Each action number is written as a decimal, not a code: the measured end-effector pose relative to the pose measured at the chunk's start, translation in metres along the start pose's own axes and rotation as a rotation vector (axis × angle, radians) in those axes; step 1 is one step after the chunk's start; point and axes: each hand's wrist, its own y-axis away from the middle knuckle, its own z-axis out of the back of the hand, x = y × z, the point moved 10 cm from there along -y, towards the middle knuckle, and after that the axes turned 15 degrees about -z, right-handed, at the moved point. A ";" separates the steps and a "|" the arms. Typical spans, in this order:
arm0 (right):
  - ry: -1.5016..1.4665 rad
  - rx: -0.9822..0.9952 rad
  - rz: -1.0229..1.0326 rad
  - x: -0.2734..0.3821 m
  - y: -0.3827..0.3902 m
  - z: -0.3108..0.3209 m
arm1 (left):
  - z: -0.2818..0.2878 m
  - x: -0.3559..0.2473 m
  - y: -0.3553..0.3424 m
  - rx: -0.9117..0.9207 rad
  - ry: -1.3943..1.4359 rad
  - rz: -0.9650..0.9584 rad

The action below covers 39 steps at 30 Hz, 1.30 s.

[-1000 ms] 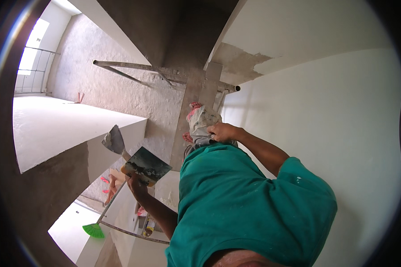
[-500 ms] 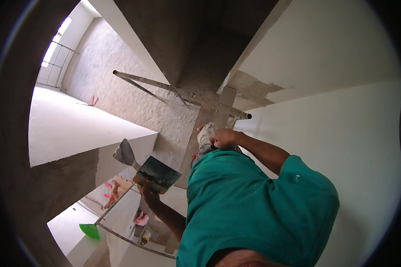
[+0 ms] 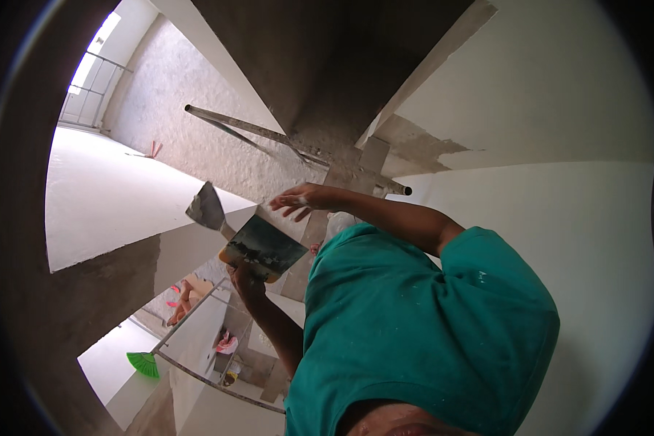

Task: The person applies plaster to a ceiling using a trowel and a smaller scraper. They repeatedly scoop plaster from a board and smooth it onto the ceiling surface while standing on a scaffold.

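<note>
My left hand (image 3: 247,280) grips two tools together. One is a wide, dark-bladed scraper (image 3: 270,243) with an orange-yellow edge and smears of pale compound. Beyond it sticks out a putty knife (image 3: 208,208) with a grey, coated blade; its lower handle is hidden behind the wide scraper. My right hand (image 3: 301,199) is just past the scraper's far corner, fingers apart and holding nothing. Some whitish residue shows on its fingers.
Metal frame bars (image 3: 251,131) cross beyond my hands, beside a plank (image 3: 373,154). Smooth pale walls (image 3: 574,225) stand at right. Lower left are a green broom (image 3: 144,364), another person's bare legs (image 3: 184,301) and a pink bag (image 3: 227,342).
My right hand has left the pale trousers at my waist and swung left toward the tools, its fingers spreading. The left hand has risen slightly with both tools.
</note>
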 end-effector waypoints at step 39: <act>-0.626 -0.976 0.296 -0.205 0.260 0.000 | -0.109 0.093 -0.029 0.348 -0.141 0.312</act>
